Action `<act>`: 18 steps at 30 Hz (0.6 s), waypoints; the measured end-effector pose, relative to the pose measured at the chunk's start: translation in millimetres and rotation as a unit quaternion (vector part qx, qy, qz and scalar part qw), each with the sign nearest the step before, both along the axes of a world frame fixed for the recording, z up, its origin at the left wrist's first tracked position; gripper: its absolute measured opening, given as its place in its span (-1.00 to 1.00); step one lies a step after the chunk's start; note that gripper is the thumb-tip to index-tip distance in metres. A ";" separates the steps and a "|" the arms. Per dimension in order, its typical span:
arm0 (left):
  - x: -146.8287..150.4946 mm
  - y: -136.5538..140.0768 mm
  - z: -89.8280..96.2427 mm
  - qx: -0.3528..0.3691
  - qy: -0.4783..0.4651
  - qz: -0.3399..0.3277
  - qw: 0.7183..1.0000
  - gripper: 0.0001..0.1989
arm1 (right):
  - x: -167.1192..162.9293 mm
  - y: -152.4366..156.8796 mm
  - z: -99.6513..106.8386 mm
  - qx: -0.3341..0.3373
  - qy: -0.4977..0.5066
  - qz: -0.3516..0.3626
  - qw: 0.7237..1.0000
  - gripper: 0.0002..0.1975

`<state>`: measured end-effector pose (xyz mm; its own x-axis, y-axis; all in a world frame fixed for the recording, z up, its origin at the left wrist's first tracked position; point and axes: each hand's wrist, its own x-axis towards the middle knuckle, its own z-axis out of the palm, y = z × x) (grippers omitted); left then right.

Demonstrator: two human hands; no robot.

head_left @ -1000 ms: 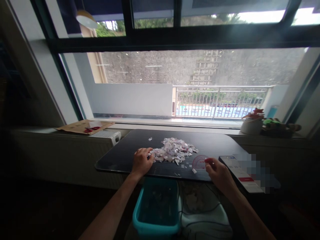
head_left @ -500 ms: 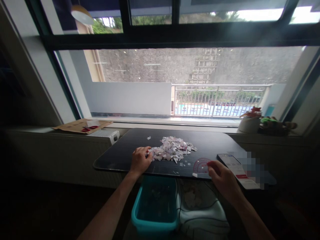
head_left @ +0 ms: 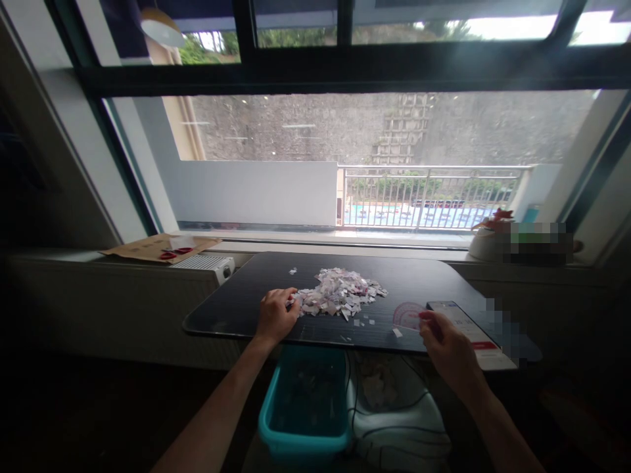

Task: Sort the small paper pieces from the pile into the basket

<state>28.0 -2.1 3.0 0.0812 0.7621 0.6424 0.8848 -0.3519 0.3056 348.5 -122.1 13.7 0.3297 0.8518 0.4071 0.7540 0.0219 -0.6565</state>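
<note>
A heap of small cut paper pieces (head_left: 340, 292) lies in the middle of the dark table (head_left: 236, 295). My left hand (head_left: 277, 312) rests at the heap's left edge, fingers bent and thumb apart, touching the nearest scraps. Near the table's front edge, my right hand (head_left: 444, 338) pinches a clear protractor with red markings (head_left: 408, 316) by its right end. One loose paper scrap (head_left: 397, 333) lies just beside the protractor's lower edge. A few more scraps (head_left: 363, 322) are scattered between the heap and the protractor.
A white and red printed box or booklet (head_left: 486, 345) lies beyond my right hand. Below the table edge stand a teal bin (head_left: 305, 440) and a pale bag-lined container (head_left: 399, 427). Red-handled scissors (head_left: 176, 253) lie on brown paper (head_left: 142, 246) on the left sill.
My right hand has moved a little to the right with the protractor. The loose scrap beside it has also shifted right. My left hand stays at the heap.
</note>
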 end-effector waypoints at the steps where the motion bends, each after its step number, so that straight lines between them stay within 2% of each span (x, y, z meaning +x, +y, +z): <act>1: 0.0 -0.3 0.1 0.000 0.001 -0.001 1.000 -0.74 | 2.2 1.2 -2.3 -0.003 0.000 -0.005 1.000 -0.67; 8: 1.3 -2.4 2.2 -0.004 0.003 0.002 1.000 -0.75 | 11.3 -8.0 -20.6 0.010 0.070 -0.002 0.998 -0.72; 12: 0.7 -1.1 0.7 0.000 0.004 0.000 1.000 -0.75 | 18.7 -15.0 -19.9 -0.001 0.033 -0.031 0.999 -0.72; 18: 0.3 -1.0 0.4 0.003 0.000 -0.002 1.000 -0.74 | 12.6 -28.0 -28.4 0.026 0.053 0.010 0.998 -0.75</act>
